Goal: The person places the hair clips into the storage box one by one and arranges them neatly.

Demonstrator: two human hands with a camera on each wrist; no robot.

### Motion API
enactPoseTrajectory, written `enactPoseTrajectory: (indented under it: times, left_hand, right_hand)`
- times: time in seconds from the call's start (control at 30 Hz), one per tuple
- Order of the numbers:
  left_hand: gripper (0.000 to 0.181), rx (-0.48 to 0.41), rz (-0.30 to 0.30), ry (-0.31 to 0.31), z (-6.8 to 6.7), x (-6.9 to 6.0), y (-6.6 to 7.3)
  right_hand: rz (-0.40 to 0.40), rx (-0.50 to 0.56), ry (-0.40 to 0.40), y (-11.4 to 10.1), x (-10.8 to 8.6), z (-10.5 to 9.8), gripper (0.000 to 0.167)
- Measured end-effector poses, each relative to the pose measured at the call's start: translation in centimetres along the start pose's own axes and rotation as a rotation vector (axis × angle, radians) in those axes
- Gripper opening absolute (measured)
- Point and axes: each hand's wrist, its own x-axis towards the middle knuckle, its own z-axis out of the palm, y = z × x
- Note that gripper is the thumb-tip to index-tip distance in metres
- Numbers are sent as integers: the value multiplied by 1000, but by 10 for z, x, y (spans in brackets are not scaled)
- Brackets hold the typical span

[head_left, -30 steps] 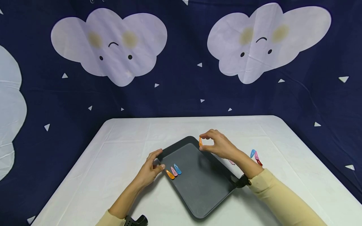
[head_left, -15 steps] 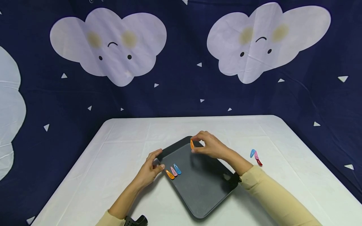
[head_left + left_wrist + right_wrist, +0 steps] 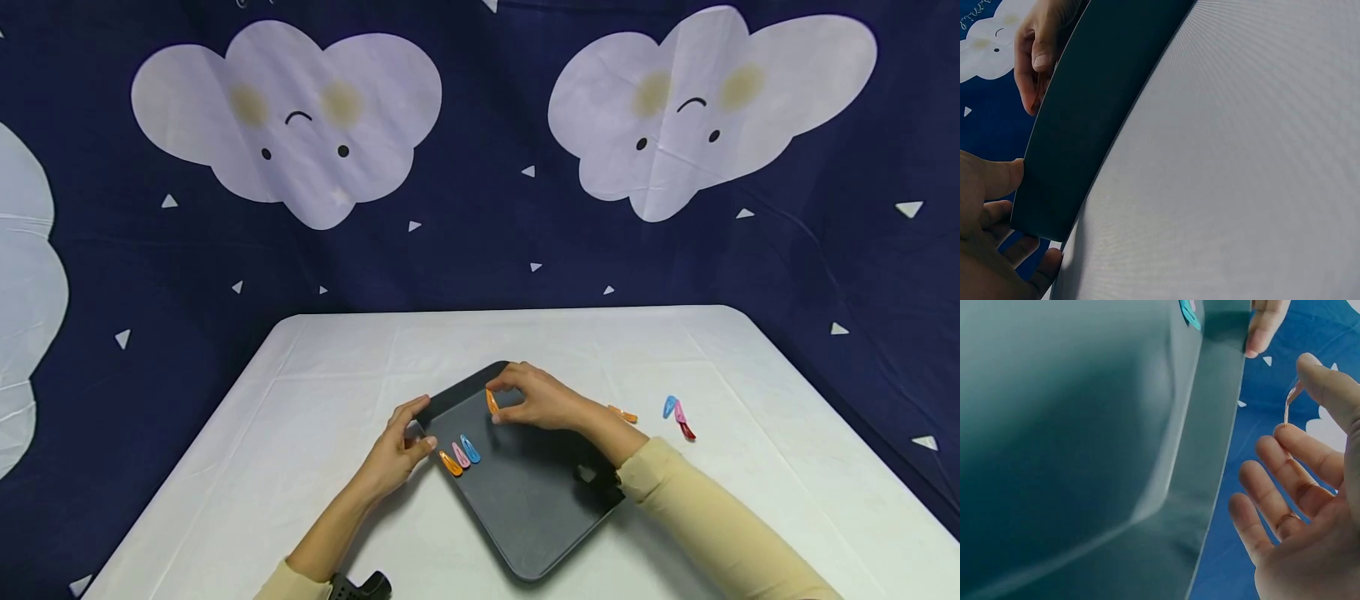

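Observation:
My right hand (image 3: 543, 402) pinches an orange snap hair clip (image 3: 492, 402) between thumb and fingertips, over the far part of a dark grey tray (image 3: 532, 525). The right wrist view shows that hair clip (image 3: 1287, 407) edge-on, with the other fingers spread apart. At the tray's left corner my left hand (image 3: 393, 450) holds on, thumb by the rim and fingers around the outside. Beside that thumb, an orange clip (image 3: 451, 463), a pink clip (image 3: 461, 455) and a blue clip (image 3: 470, 449) lie side by side in the tray.
Right of the tray, on the white table (image 3: 337, 367), lie a blue clip (image 3: 670, 407), a pink clip (image 3: 679, 412) and a red clip (image 3: 687, 432). Another orange clip (image 3: 624, 414) shows just behind the right forearm. A dark blue cloud-print cloth (image 3: 480, 250) hangs behind.
My right hand has carried the orange hair clip leftward and slightly nearer, from above the tray's far right edge to over its inside. The left hand and tray stay put.

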Motion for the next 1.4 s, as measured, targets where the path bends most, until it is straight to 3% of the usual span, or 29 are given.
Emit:
enactPoseTrajectory:
  times: [1.4]
  left_hand:
    - [59,0,4,-2,0,1,-1]
  right_hand:
    - [-57,-105,-231,-6,10,34,46]
